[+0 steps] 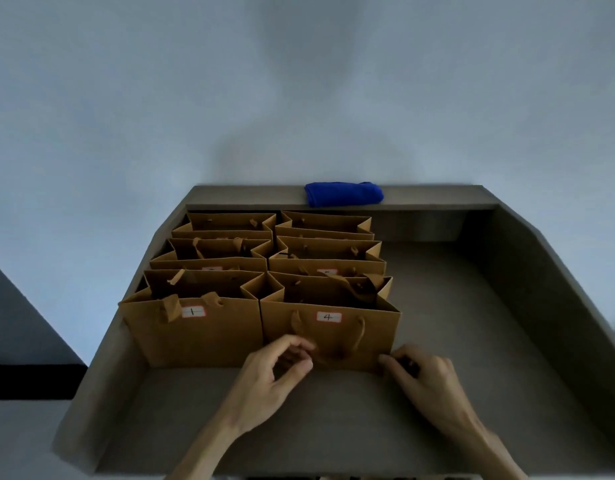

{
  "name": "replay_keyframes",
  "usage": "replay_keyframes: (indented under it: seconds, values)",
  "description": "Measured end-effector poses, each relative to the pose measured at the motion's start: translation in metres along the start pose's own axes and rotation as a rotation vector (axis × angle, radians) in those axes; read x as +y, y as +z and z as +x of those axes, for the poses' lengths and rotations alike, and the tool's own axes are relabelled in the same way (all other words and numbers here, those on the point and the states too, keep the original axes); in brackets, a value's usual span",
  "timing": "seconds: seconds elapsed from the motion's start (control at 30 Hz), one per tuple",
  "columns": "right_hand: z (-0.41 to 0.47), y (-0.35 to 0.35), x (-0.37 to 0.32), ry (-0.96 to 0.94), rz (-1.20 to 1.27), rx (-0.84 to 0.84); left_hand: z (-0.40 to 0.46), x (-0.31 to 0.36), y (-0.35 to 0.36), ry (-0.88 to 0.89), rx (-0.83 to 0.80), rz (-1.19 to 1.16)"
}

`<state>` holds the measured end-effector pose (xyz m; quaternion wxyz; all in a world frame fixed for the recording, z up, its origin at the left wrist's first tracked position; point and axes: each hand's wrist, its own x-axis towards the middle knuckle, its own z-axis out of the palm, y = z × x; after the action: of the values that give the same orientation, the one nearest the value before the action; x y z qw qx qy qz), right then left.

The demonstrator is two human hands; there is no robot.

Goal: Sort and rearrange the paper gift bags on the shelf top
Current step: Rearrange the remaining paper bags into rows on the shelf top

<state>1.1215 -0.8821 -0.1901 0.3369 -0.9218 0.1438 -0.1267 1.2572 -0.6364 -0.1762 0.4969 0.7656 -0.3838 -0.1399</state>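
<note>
Several brown paper gift bags stand upright in two columns on the grey shelf top (455,341). The front left bag (209,337) carries a white label marked 1. The front right bag (337,332) is labelled 4. My left hand (271,372) is at the lower left of bag 4, fingers curled and pinching near its hanging rope handle. My right hand (423,375) touches the bag's lower right corner with its fingertips. Labels on the bags behind are mostly hidden.
A folded blue cloth (344,194) lies on the raised back ledge. Low walls rim the shelf top on the left, back and right. Bare surface lies right of the bags and in front of them. A pale wall rises behind.
</note>
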Motion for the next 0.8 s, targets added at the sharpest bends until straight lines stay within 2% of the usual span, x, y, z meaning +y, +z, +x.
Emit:
replay_keyframes:
  seconds: [0.27,0.4,0.63,0.8]
  values:
    - [0.033,-0.005,0.0,-0.011,0.017,-0.04,0.017,0.001,0.01,-0.018,0.054,0.061]
    - [0.032,-0.024,0.002,-0.039,0.014,-0.095,0.017,0.014,0.006,0.005,0.022,0.097]
    - [0.091,-0.098,0.003,-0.136,-0.099,0.125,0.054,0.084,-0.04,0.189,-0.013,0.073]
    - [0.157,-0.132,-0.019,-0.294,-0.129,0.203,0.13,0.119,-0.08,0.331,0.072,0.227]
